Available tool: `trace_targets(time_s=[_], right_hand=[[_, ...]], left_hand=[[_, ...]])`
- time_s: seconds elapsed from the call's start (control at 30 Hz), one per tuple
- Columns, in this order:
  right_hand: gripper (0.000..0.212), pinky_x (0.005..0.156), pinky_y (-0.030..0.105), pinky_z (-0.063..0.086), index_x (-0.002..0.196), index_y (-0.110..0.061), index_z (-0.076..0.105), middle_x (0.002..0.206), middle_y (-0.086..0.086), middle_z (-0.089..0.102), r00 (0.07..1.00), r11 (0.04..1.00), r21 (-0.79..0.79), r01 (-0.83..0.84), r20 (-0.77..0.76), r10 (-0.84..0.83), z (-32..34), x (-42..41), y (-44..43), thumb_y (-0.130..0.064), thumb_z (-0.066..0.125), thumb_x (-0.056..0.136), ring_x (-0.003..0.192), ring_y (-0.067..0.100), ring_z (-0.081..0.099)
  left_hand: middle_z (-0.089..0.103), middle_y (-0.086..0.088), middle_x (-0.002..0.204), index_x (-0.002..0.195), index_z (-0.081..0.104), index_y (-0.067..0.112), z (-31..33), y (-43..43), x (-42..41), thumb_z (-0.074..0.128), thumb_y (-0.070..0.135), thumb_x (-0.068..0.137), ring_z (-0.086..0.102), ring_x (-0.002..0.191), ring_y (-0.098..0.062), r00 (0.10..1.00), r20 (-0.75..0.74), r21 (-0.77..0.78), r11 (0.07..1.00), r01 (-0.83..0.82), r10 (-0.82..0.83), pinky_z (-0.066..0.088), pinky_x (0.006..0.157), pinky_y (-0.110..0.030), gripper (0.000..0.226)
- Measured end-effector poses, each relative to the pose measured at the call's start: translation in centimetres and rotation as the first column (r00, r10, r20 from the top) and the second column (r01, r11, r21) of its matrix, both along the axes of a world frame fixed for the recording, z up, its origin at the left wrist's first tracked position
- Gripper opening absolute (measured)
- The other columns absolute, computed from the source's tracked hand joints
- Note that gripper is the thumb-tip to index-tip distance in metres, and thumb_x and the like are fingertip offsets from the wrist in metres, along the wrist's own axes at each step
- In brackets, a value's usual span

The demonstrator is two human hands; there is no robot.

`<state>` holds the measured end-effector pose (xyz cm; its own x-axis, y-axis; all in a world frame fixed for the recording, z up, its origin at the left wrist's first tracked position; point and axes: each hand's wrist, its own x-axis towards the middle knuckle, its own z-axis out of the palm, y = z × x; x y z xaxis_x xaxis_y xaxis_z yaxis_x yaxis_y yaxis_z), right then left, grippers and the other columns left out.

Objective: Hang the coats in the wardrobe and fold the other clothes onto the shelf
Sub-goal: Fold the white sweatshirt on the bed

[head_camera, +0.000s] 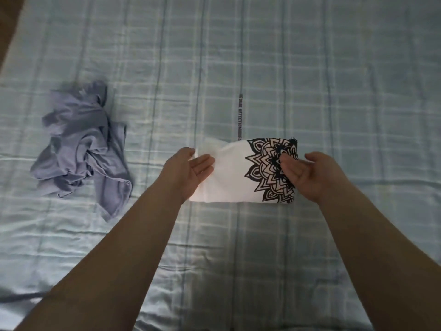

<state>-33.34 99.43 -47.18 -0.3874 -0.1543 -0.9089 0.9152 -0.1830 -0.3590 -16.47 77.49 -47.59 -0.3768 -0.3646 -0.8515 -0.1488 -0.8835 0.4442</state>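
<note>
A white garment with a black mandala print (pixel 235 173) lies folded into a small rectangle on the bed. My left hand (pixel 191 170) sits at its left end, palm turned inward, fingers straight and touching the cloth. My right hand (pixel 307 174) is at the right end over the print, fingers loosely bent, touching the fabric edge. A crumpled grey-blue garment (pixel 81 149) lies in a heap to the left, apart from both hands.
The bed is covered by a pale blue checked sheet (pixel 334 91) with a printed text stripe behind the white garment. A strip of brown floor (pixel 9 25) shows at the top left. A dark strap lies at the lower left edge.
</note>
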Motion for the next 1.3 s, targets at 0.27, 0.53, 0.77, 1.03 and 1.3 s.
trace_targets(time_s=[0.27, 0.53, 0.77, 1.03, 1.3], right_hand=[[0.044, 0.114, 0.04, 0.032, 0.138, -0.018, 0.052, 0.142, 0.005, 0.051, -0.291, 0.354, 0.929, -0.111, -0.371, 0.882, -2.1, 5.0, -0.1, -0.02, 0.043, 0.094, 0.135, 0.025, 0.042], [0.062, 0.122, 0.05, 0.012, 0.155, -0.013, 0.024, 0.162, 0.015, 0.02, -0.468, -0.06, 0.998, 0.0, 0.053, 0.882, -7.8, 5.7, 0.7, -0.042, 0.03, 0.1, 0.15, 0.033, 0.014], [0.066, 0.121, 0.05, 0.014, 0.156, -0.016, 0.022, 0.162, 0.013, 0.021, -0.416, -0.084, 0.995, -0.06, 0.051, 0.908, -8.6, 5.2, -0.1, -0.044, 0.029, 0.096, 0.149, 0.032, 0.018], [0.048, 0.115, 0.034, 0.03, 0.139, -0.017, 0.047, 0.144, 0.003, 0.046, 0.259, 0.563, 0.8, -0.207, -0.51, 0.82, -4.1, 4.5, 1.8, -0.019, 0.057, 0.093, 0.134, 0.019, 0.04], [0.095, 0.087, 0.049, 0.057, 0.115, -0.009, 0.061, 0.106, 0.011, 0.071, 0.662, 0.591, 0.573, -0.568, -0.108, 0.742, -6.2, 2.6, 2.5, -0.083, 0.057, 0.057, 0.092, 0.03, 0.07]], left_hand=[[0.032, -0.013, 0.159, 0.151, 0.037, 0.015, -4.4, 5.3, 2.3, 0.039, 0.031, 0.1, 0.02, 0.15, -0.031, 0.49, 0.752, -0.657, -0.562, 0.503, -0.44, 0.019, 0.122, -0.048, 0.054], [0.004, -0.008, 0.167, 0.158, 0.01, 0.035, -7.6, 6.2, 0.6, 0.022, 0.059, 0.1, -0.002, 0.153, -0.036, 0.254, 0.942, -0.335, -0.621, 0.708, -0.217, 0.01, 0.119, -0.061, 0.063], [-0.011, -0.003, 0.166, 0.156, -0.005, 0.041, -8.1, 6.9, -0.9, 0.015, 0.064, 0.095, -0.011, 0.151, -0.038, 0.146, 0.959, -0.251, -0.489, 0.836, -0.242, 0.009, 0.119, -0.063, 0.068], [0.016, -0.007, 0.163, 0.154, 0.021, 0.027, -3.3, 4.9, 0.5, 0.053, 0.049, 0.094, 0.014, 0.15, -0.03, 0.538, 0.822, -0.515, 0.157, 0.842, -0.189, 0.02, 0.117, -0.054, 0.072], [0.065, -0.007, 0.119, 0.129, 0.055, 0.007, -4.3, 3.4, 2.0, 0.069, 0.076, 0.063, 0.063, 0.101, -0.024, 0.771, 0.515, -0.16, 0.842, 0.515, -0.374, 0.051, 0.067, -0.033, 0.097]])
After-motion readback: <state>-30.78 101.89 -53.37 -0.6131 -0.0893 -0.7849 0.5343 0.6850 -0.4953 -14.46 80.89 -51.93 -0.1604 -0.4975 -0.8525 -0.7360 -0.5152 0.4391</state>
